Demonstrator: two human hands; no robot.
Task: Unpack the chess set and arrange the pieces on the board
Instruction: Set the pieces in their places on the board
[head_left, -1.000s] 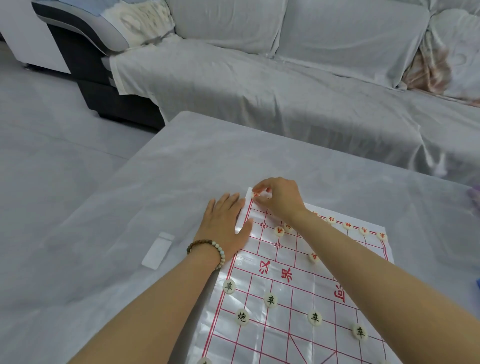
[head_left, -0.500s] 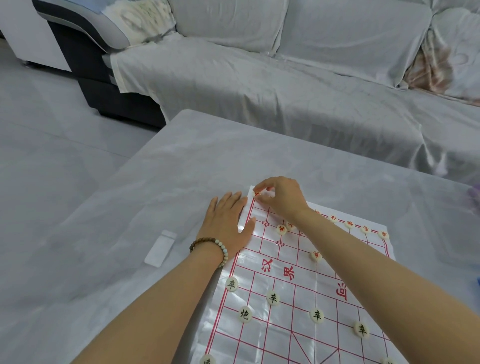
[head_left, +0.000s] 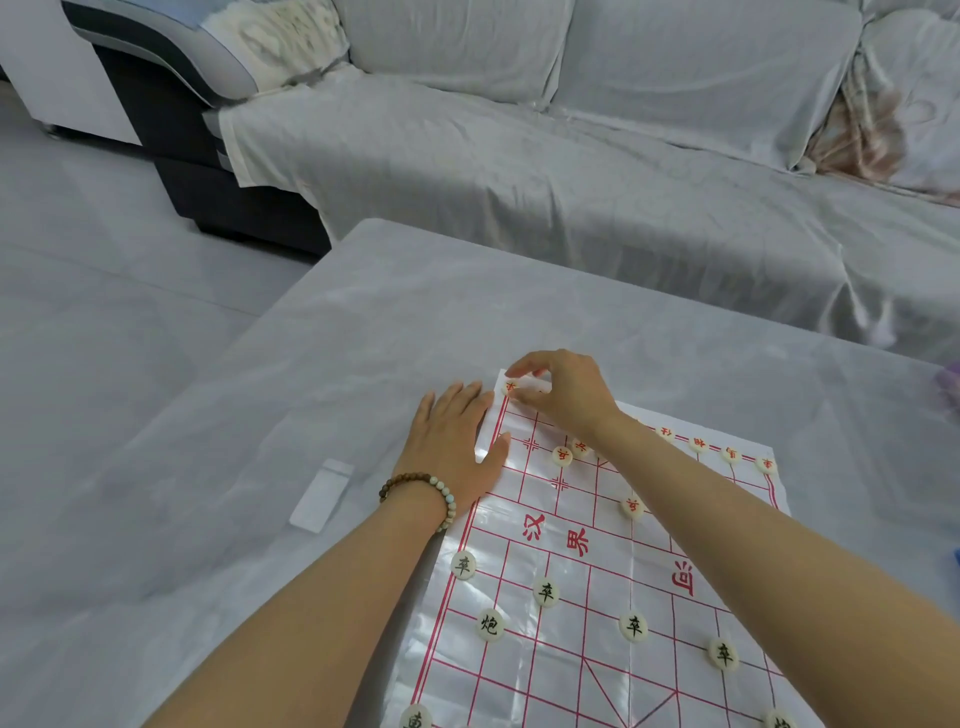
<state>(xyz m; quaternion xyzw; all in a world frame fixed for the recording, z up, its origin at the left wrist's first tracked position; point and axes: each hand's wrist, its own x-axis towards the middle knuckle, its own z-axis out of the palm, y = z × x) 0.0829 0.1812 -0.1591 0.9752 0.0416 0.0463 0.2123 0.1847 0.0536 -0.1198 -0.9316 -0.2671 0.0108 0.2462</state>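
Chess pieces (head_left: 546, 591): eight red, seven black; right grip (head_left: 563, 397) pinches corner piece (head_left: 510, 387), left grip (head_left: 457, 441) flat on board (head_left: 597, 577).

Bare forearms, no sleeves; beaded bracelet (head_left: 422, 491), brown and pale beads, on left wrist.

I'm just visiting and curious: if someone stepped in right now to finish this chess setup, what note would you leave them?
Left hand: open, pressed flat on the left edge of the board.
Right hand: fingertips appear to pinch the red corner piece at the board's far left corner.
Done: the board is spread on the table; some red pieces sit on the far half and black pieces on the near half.
Left: many starting points are unfilled; the remaining pieces are not in view.
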